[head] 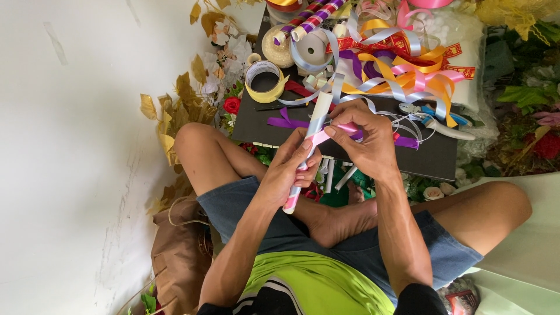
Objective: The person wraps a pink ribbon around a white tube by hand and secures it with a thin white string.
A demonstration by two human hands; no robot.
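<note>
Pink satin ribbon (335, 131), pinched by right hand (364, 140) around the pale stick (309, 149) gripped by left hand (289, 169), could slacken and unwind if either of the 2 grips loosens.

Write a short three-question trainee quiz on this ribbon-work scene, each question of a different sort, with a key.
1. True or false: the left hand grips a stick wrapped in pink and pale blue ribbon.
2. What does the right hand pinch at the stick?
A. scissors
B. pink ribbon
C. a rose
3. Fill in: the yellow tape roll lies on the ____ board.

Key:
1. True
2. B, the pink ribbon
3. black
</note>
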